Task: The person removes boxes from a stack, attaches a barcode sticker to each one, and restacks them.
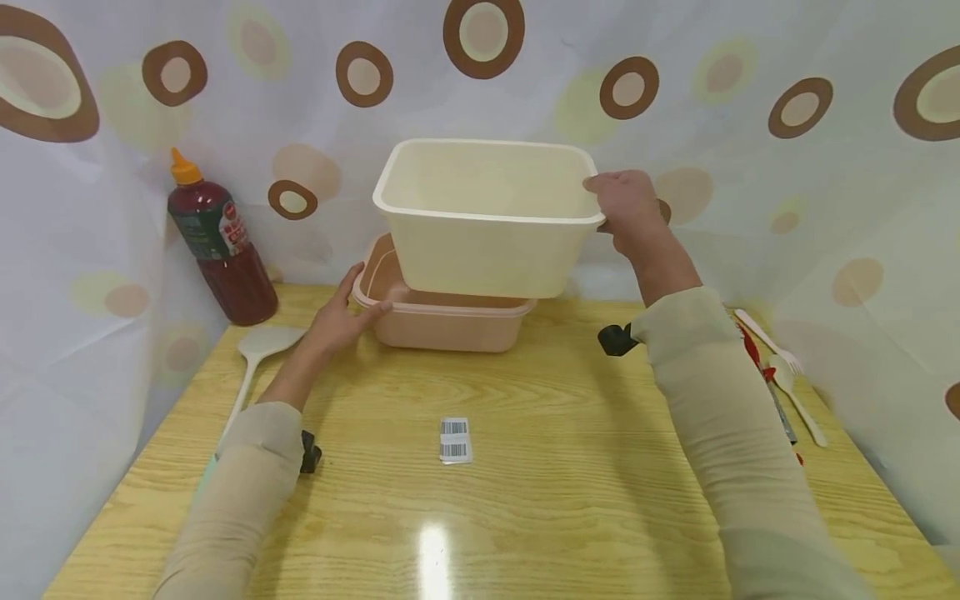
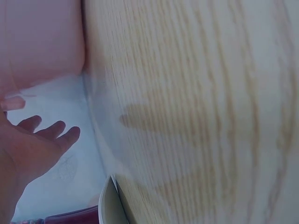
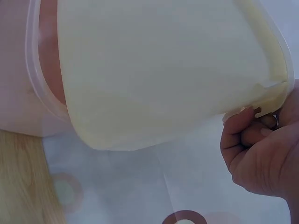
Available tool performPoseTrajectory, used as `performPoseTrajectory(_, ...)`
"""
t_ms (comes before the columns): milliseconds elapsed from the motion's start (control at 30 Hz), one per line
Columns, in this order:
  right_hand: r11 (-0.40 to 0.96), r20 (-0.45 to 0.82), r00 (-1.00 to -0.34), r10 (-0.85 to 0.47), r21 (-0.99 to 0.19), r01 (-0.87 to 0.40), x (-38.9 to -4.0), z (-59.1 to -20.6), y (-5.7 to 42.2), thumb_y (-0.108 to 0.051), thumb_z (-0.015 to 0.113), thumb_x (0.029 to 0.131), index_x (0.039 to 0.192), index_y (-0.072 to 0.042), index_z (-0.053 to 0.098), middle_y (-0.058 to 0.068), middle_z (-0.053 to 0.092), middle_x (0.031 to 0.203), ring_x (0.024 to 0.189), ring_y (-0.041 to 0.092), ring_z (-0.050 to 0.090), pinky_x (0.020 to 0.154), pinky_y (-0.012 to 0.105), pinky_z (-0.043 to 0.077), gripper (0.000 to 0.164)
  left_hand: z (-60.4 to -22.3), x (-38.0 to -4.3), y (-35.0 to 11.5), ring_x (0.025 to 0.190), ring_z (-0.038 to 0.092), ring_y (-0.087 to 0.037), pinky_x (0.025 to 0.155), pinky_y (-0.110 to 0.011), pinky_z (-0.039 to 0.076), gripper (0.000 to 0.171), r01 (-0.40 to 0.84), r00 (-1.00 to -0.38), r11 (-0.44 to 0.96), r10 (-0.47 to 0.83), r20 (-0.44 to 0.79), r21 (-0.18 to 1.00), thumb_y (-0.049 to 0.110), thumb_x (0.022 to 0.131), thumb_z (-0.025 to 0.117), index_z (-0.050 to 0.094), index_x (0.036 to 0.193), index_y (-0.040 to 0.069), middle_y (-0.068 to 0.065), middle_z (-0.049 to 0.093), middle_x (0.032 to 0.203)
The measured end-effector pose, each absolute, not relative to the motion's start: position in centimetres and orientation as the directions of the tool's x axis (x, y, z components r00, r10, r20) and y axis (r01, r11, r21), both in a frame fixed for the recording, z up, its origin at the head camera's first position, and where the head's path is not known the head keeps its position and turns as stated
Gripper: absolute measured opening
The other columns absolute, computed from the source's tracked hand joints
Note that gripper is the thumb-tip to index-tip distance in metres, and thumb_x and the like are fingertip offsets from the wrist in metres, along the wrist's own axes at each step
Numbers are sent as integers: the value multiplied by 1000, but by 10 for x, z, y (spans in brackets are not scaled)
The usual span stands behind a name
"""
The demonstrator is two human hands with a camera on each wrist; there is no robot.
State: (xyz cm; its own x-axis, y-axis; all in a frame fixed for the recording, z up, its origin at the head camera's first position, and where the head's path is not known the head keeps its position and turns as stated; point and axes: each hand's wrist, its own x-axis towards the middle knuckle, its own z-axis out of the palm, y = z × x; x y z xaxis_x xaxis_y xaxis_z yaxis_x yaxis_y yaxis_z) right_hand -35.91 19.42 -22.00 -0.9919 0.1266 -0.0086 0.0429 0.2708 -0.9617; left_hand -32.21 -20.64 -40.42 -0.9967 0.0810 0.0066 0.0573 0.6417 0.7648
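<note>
My right hand point(image 1: 628, 204) grips the right end of a cream plastic bin point(image 1: 487, 254) by its rim. In the right wrist view, the fingers point(image 3: 238, 122) curl under that rim. The cream bin is raised, its bottom overlapping the opening of a pink plastic bin point(image 1: 450, 329) on the table. My left hand point(image 1: 333, 323) is at the pink bin's left end, thumb by the front rim and fingers along the side. The left wrist view shows those fingers point(image 2: 56, 130) spread and fairly straight, with the pink bin point(image 2: 39, 42) above them.
A sauce bottle point(image 1: 225, 246) with an orange cap stands at the back left. Beside the left forearm lies a pale spatula point(image 1: 251, 358). A barcode label point(image 1: 454, 440) is on the wooden table point(image 1: 540, 500). Plastic cutlery point(image 1: 783, 379) lies by the right edge. Patterned sheeting point(image 1: 315, 50) hangs behind.
</note>
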Motion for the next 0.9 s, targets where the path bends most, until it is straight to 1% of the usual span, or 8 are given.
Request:
performPoseTrajectory(133, 277, -15, -989, 145, -959, 55, -359, -221, 209, -28, 56, 103, 139, 1, 59, 2, 60, 109, 85, 15, 61, 66, 20, 53, 47, -405, -322, -206, 149, 26, -53, 119, -67, 25, 98, 65, -996, 632, 87, 13, 772, 71, 91, 57, -2, 163, 41, -25, 22, 166)
performPoseTrajectory(233, 241, -21, -989, 149, -969, 57, -359, -226, 218, -27, 59, 101, 137, 3, 59, 1, 59, 104, 80, 15, 59, 63, 21, 52, 46, -408, -320, -208, 149, 25, -53, 119, -67, 25, 98, 51, -997, 632, 79, 1, 774, 71, 91, 58, -2, 162, 42, -24, 21, 167)
performPoseTrajectory(400, 199, 0, -991, 131, -980, 26, -354, -233, 238, -25, 61, 100, 129, 4, 60, -2, 60, 89, 72, 12, 57, 61, 22, 50, 41, -411, -318, -209, 149, 24, -55, 117, -70, 25, 96, 42, -997, 632, 75, -7, 774, 71, 91, 57, -2, 162, 45, -23, 21, 167)
performPoseTrajectory(500, 173, 21, -992, 128, -985, 2, -351, -233, 253, -23, 63, 100, 116, -1, 67, -4, 61, 83, 71, 12, 55, 62, 23, 50, 28, -410, -318, -208, 149, 24, -55, 116, -72, 24, 95, 46, -997, 625, 80, -5, 779, 71, 91, 57, -2, 161, 47, -23, 21, 167)
performPoseTrajectory(600, 125, 22, -991, 131, -992, -5, -348, -232, 268, -21, 66, 98, 97, -9, 73, -5, 61, 79, 71, 13, 55, 60, 25, 49, 14, -408, -319, -207, 149, 23, -55, 116, -73, 23, 94, 41, -997, 620, 81, -11, 784, 71, 90, 57, -3, 160, 50, -23, 21, 167)
performPoseTrajectory(667, 93, 19, -990, 140, -996, -6, -345, -232, 278, -19, 67, 97, 88, -14, 74, -4, 61, 76, 68, 13, 54, 58, 25, 48, 12, -407, -320, -206, 149, 23, -55, 116, -73, 23, 94, 40, -996, 613, 84, -14, 789, 72, 90, 57, -2, 159, 52, -23, 21, 167)
performPoseTrajectory(800, 45, 13, -988, 157, -999, -6, -342, -233, 299, -18, 67, 97, 85, -17, 74, -5, 60, 74, 66, 13, 52, 54, 24, 45, 14, -406, -321, -206, 149, 23, -54, 115, -73, 25, 93, 48, -995, 606, 96, -13, 794, 72, 90, 58, -2, 158, 54, -23, 22, 167)
performPoseTrajectory(900, 10, -2, -986, 165, -1000, 4, -340, -234, 315, -20, 68, 97, 87, -17, 74, -5, 61, 79, 70, 14, 53, 56, 23, 48, 12, -405, -321, -206, 149, 24, -55, 115, -73, 25, 93, 49, -995, 608, 100, -15, 792, 72, 90, 58, -3, 157, 55, -25, 23, 166)
